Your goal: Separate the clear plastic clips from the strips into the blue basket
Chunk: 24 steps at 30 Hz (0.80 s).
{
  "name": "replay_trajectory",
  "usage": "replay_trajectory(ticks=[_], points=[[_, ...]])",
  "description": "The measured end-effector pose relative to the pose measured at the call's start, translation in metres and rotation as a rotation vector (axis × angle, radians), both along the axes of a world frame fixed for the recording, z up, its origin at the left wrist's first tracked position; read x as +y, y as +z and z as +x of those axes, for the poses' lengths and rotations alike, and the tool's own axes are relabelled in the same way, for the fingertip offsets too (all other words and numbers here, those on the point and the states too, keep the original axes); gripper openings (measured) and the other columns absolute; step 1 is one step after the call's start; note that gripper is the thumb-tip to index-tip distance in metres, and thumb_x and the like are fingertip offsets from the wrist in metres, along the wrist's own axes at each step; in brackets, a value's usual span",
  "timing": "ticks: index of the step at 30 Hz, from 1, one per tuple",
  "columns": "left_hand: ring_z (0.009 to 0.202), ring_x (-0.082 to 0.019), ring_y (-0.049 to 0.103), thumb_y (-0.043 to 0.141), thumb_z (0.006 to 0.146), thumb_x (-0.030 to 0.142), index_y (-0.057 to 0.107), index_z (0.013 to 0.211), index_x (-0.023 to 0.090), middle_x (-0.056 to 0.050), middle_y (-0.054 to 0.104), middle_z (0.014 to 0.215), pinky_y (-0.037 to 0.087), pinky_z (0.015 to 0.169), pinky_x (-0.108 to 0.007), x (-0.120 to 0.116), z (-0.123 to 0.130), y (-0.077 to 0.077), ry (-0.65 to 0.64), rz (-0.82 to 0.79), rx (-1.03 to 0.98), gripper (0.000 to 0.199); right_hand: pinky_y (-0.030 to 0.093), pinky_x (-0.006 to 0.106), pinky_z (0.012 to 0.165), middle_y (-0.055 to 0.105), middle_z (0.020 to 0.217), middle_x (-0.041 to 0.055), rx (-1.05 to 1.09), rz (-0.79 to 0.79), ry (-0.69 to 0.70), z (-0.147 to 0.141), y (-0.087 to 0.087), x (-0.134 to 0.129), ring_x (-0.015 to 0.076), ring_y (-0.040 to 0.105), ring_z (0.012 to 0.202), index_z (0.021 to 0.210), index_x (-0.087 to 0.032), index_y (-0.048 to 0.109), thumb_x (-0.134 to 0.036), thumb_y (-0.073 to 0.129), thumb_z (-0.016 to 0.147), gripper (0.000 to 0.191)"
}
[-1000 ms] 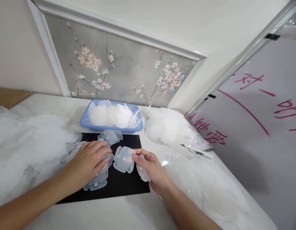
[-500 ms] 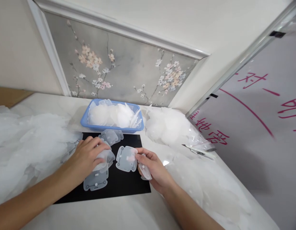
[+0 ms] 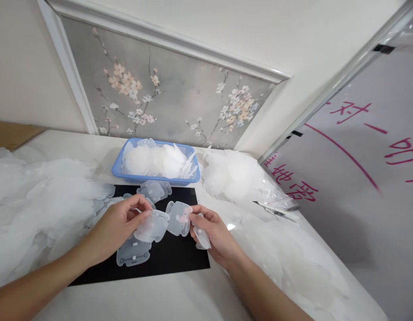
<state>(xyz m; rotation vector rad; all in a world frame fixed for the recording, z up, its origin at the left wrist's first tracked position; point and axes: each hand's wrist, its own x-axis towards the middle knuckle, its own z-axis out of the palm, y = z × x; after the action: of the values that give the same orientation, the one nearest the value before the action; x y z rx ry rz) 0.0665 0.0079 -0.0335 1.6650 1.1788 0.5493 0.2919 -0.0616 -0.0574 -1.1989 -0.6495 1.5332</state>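
Note:
Between its thumb and fingers, my left hand (image 3: pixel 124 225) pinches a translucent plastic piece (image 3: pixel 153 226) with a notched outline, held above the black mat (image 3: pixel 174 261). My right hand (image 3: pixel 214 232) grips a similar plastic sheet (image 3: pixel 178 218) by its right edge. One or more further pieces (image 3: pixel 202 238) are tucked under that hand's fingers. The two held sheets meet or nearly meet at their facing edges; I cannot tell if they touch. Below my left hand another sheet (image 3: pixel 134 252) lies on the mat, and a few overlap (image 3: pixel 155 190) near its back edge.
A blue basket (image 3: pixel 156 179) full of white translucent pieces stands behind the mat. Large heaps of them lie to the left (image 3: pixel 49 200) and right (image 3: pixel 289 254). A plastic bag (image 3: pixel 276 194) sits at the back right, beside a whiteboard (image 3: pixel 353 200) with red writing.
My left hand has lifted a plastic piece off the group on the mat and turned it toward the right. The sheet in my right hand has tilted and risen slightly.

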Motion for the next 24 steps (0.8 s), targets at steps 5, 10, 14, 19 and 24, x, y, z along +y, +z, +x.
replay_trajectory(ticks=[5,10,14,19,24], points=[[0.057,-0.012,0.046,0.055,0.088,0.055,0.049,0.087,0.024,0.005,0.059,0.067,0.037,0.051,-0.022,0.001,-0.002,-0.003,0.041,-0.047,-0.103,0.031,0.027,0.018,0.041,0.056,0.052,-0.0060,-0.015,-0.006,-0.012,0.004,0.003,0.000,0.0066,0.042,0.041,0.080,-0.020,0.057,-0.046,0.082,0.066,0.039],[0.057,-0.013,0.048,0.058,0.084,0.060,0.048,0.092,0.025,0.005,0.059,0.066,0.036,0.051,-0.022,0.000,-0.001,0.000,0.101,-0.121,-0.144,0.037,0.030,0.019,0.041,0.060,0.060,-0.0047,-0.074,-0.002,-0.057,0.005,0.001,0.002,0.0085,0.047,0.044,0.084,-0.020,0.055,-0.049,0.081,0.065,0.044],[0.064,-0.016,0.055,0.062,0.082,0.058,0.048,0.096,0.026,0.004,0.061,0.068,0.039,0.054,-0.023,-0.002,0.002,0.007,0.131,-0.286,-0.239,0.038,0.042,0.024,0.052,0.069,0.078,0.0001,-0.269,0.017,-0.056,0.005,-0.002,0.002,0.0119,0.055,0.054,0.099,-0.021,0.057,-0.047,0.081,0.066,0.049],[0.072,-0.019,0.062,0.064,0.084,0.050,0.052,0.108,0.027,0.000,0.068,0.084,0.045,0.057,-0.026,-0.004,0.004,0.012,0.147,-0.468,-0.358,0.035,0.039,0.026,0.054,0.065,0.080,0.0004,-0.464,0.086,-0.063,0.004,-0.003,0.001,0.0125,0.049,0.056,0.097,-0.020,0.063,-0.041,0.076,0.069,0.036],[0.078,-0.020,0.065,0.064,0.085,0.047,0.057,0.109,0.026,-0.004,0.071,0.093,0.049,0.062,-0.029,-0.005,0.003,0.013,0.129,-0.508,-0.416,0.032,0.032,0.026,0.051,0.043,0.058,-0.0046,-0.466,0.154,-0.135,0.006,-0.002,0.000,0.0125,0.038,0.053,0.069,-0.021,0.054,-0.049,0.060,0.084,0.033]])
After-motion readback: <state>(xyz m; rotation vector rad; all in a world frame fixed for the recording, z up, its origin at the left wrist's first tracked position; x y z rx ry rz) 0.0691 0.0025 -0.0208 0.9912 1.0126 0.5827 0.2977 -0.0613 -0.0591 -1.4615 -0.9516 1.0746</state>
